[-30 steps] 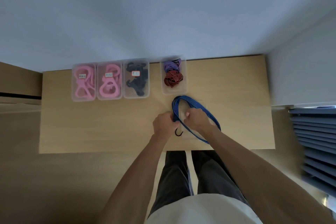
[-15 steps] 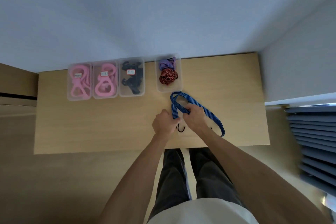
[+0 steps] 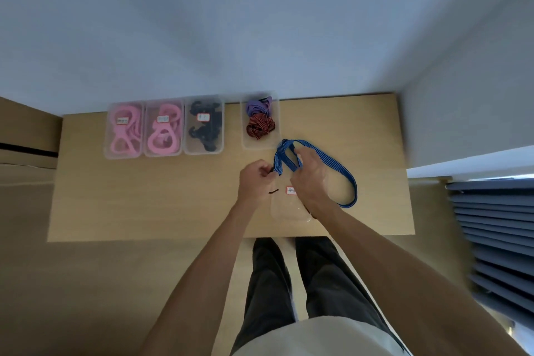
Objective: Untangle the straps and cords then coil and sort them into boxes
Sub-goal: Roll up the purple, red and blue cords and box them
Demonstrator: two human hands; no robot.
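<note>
A light wooden table (image 3: 115,211) stands against a pale blue-grey wall (image 3: 231,23) on a tan floor (image 3: 86,298), with dark blue slatted blinds (image 3: 497,240) at right.

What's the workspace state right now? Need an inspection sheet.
Surface: wooden table, against a pale wall.
Job's things: blue cord partly coiled, held above a clear box near the front edge; two boxes of pink straps, one of black straps, one of purple and red cords along the back.
Clutter: nothing seen.
Grips: left hand pinches the cord's black end; right hand holds its loops.
Cables: nothing seen.
Surroundings: blue slatted thing at right.
</note>
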